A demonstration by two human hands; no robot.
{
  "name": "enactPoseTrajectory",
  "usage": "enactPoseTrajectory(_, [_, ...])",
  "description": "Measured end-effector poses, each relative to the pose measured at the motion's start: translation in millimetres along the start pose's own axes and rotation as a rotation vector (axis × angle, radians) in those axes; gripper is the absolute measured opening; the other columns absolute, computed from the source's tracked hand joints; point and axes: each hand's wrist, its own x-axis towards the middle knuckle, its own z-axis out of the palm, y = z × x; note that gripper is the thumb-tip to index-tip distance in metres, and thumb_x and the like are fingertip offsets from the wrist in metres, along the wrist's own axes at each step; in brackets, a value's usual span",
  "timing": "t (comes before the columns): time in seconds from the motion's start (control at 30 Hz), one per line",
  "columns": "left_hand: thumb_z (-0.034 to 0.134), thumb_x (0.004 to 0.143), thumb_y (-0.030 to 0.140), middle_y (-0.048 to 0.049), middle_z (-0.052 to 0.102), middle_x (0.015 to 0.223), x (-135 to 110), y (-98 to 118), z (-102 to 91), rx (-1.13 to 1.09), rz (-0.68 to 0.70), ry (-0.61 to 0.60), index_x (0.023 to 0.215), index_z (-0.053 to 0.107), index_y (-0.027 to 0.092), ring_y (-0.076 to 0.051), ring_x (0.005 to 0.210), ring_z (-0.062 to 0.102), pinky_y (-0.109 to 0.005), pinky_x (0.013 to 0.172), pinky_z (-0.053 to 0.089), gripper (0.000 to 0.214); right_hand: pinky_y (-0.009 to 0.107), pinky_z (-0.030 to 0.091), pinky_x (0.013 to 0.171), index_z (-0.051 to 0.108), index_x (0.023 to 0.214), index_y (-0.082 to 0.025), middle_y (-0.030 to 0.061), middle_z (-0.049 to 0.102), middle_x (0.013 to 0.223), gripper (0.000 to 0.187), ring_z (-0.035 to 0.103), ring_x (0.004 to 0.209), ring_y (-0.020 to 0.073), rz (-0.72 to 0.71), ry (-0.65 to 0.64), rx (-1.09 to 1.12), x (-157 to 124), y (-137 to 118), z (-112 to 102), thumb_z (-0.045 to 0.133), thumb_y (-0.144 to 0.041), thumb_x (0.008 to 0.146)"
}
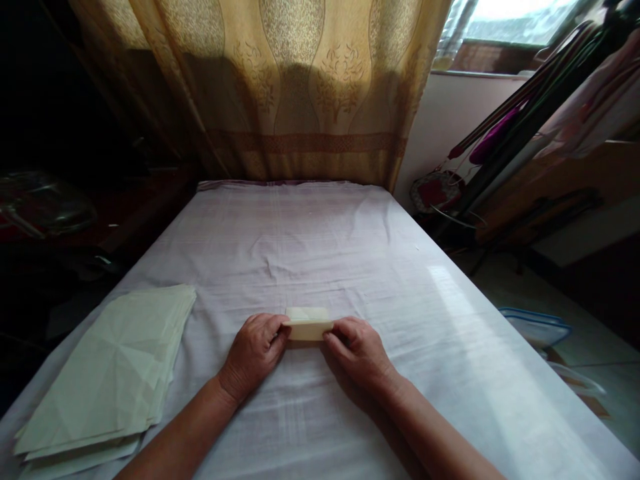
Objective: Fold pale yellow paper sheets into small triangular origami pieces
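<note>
A small folded piece of cream paper is held level between both hands, just above the sheet-covered surface. My left hand pinches its left end between thumb and fingers. At the right end, my right hand grips it the same way. A paler flap of the paper stands up behind the front fold. To the left lies a stack of cream paper sheets, the top one marked with crossing crease lines.
A pale checked sheet covers the wide surface. Gold patterned curtains hang at the far edge. On the right are a round red bag, hanging clothes and blue-rimmed plastic containers on the floor.
</note>
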Motion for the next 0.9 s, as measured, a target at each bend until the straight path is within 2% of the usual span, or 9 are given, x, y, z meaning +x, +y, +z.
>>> enactPoseTrajectory(0.1, [0.047,0.098,0.030,-0.0050,0.070,0.089,-0.3,-2.3,7.8,0.012,-0.063,0.016,0.117,0.060,0.020,-0.020,0.080,0.067,-0.033,0.076,0.053,0.025,0.024,0.041,0.059,0.063,0.068,-0.023,-0.0001,0.066,0.066,0.018,0.062,0.064,0.0153,0.093,0.019,-0.115,6.0,-4.0,5.8,0.058,-0.026,0.085])
enactPoseTrajectory(0.17, [0.049,0.097,0.031,-0.0027,0.068,0.084,-0.8,-3.3,11.2,0.021,-0.083,0.020,0.135,0.048,0.020,-0.019,0.078,0.066,-0.034,0.077,0.054,0.039,0.026,0.039,0.058,0.061,0.067,-0.023,0.0001,0.063,0.063,0.018,0.059,0.061,0.0159,0.120,0.044,-0.187,8.6,-6.0,10.2,0.059,-0.027,0.084])
enactPoseTrajectory(0.27, [0.053,0.096,0.031,-0.0045,0.068,0.093,-1.5,-2.7,12.6,0.068,-0.091,0.038,0.149,0.032,0.020,-0.021,0.086,0.066,-0.037,0.083,0.055,0.058,0.029,0.041,0.065,0.067,0.085,-0.021,-0.0001,0.064,0.064,0.009,0.060,0.064,0.0180,0.111,0.116,-0.198,8.9,-7.3,17.4,0.060,-0.027,0.083])
enactPoseTrajectory(0.37, [0.054,0.095,0.029,-0.0128,0.061,0.128,-2.3,1.7,11.0,0.139,-0.040,0.058,0.147,0.038,0.023,-0.027,0.117,0.058,-0.044,0.098,0.050,0.054,0.033,0.044,0.075,0.061,0.120,-0.016,0.0000,0.066,0.068,0.036,0.061,0.069,0.0196,0.086,0.180,-0.159,6.7,-6.6,23.5,0.057,-0.026,0.085])
enactPoseTrajectory(0.43, [0.052,0.096,0.026,-0.0115,0.055,0.140,-3.5,6.6,9.8,0.156,0.043,0.013,0.138,0.051,0.024,-0.028,0.131,0.049,-0.048,0.108,0.044,0.042,0.035,0.044,0.077,0.056,0.129,-0.014,-0.0001,0.065,0.068,0.044,0.061,0.069,0.0198,0.072,0.199,-0.149,5.3,-5.5,25.9,0.055,-0.026,0.087])
enactPoseTrajectory(0.5, [0.049,0.097,0.025,-0.0086,0.059,0.139,-5.5,12.0,9.5,0.143,0.134,-0.061,0.131,0.059,0.023,-0.027,0.135,0.047,-0.048,0.114,0.038,0.035,0.035,0.045,0.077,0.055,0.131,-0.013,-0.0001,0.065,0.067,0.045,0.061,0.070,0.0198,0.059,0.208,-0.142,4.4,-4.2,27.1,0.055,-0.026,0.087])
enactPoseTrajectory(0.57, [0.048,0.098,0.029,-0.0077,0.063,0.134,-8.2,16.2,10.1,0.123,0.184,-0.113,0.133,0.059,0.021,-0.025,0.133,0.050,-0.047,0.117,0.035,0.037,0.035,0.045,0.077,0.055,0.131,-0.013,0.0000,0.065,0.067,0.045,0.061,0.070,0.0196,0.052,0.209,-0.133,3.9,-2.9,27.6,0.054,-0.026,0.088])
enactPoseTrajectory(0.9, [0.044,0.101,0.039,-0.0057,0.064,0.135,-11.8,19.3,12.2,0.111,0.159,-0.162,0.137,0.055,0.019,-0.024,0.130,0.054,-0.044,0.115,0.037,0.043,0.036,0.042,0.077,0.056,0.127,-0.011,0.0036,0.067,0.073,0.036,0.061,0.074,0.0210,0.006,0.203,-0.124,3.7,-0.7,27.8,0.044,-0.025,0.096])
